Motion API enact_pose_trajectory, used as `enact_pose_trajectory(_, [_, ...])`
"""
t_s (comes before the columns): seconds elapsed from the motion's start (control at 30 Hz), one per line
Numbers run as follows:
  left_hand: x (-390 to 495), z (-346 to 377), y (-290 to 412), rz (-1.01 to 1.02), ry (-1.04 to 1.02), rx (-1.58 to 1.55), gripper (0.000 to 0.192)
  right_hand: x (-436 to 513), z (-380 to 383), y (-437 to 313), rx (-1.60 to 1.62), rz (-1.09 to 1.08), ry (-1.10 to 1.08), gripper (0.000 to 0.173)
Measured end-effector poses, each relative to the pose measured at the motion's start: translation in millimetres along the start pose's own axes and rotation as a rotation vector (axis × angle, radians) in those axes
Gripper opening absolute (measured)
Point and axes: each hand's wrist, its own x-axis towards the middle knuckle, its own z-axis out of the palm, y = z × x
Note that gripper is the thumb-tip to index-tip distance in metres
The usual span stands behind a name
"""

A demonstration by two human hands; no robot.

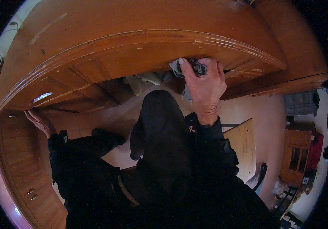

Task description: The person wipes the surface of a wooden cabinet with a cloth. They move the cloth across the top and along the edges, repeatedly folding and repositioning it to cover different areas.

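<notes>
A crumpled grey cloth point(197, 67) is bunched in my right hand point(208, 81), pressed against the front panel of a brown wooden desk point(141, 55). Thumb and fingers close around the cloth near the desk's lower front edge, right of the middle. My left hand point(40, 121) is far to the left, at the underside of the desk's left end, below a shiny metal drawer pull point(42, 97). Its fingertips are partly hidden there, so I cannot make out whether it grips the edge. The desktop point(158, 17) has scuffs and a pale scratch.
My dark-clothed knees point(162, 123) are close under the desk front. Pale shoes point(149, 77) lie in the dark space beneath it. A wooden cabinet point(20, 154) stands at left. On the right are a light wooden board point(242, 146) and, farther off, a glazed wooden cabinet point(297, 153).
</notes>
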Motion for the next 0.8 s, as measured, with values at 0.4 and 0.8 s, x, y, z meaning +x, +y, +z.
enact_pose_trajectory(0.4, [-4, 1, 6, -0.005, -0.038, 0.071, 0.065, 0, 10, 4, 0.096, -0.004, 0.039, 0.035])
enact_pose_trajectory(0.8, [1, -6, -4, 0.055, -0.047, 0.124, 0.065, -1, 13, 6, 0.130, 0.012, 0.065, 0.037])
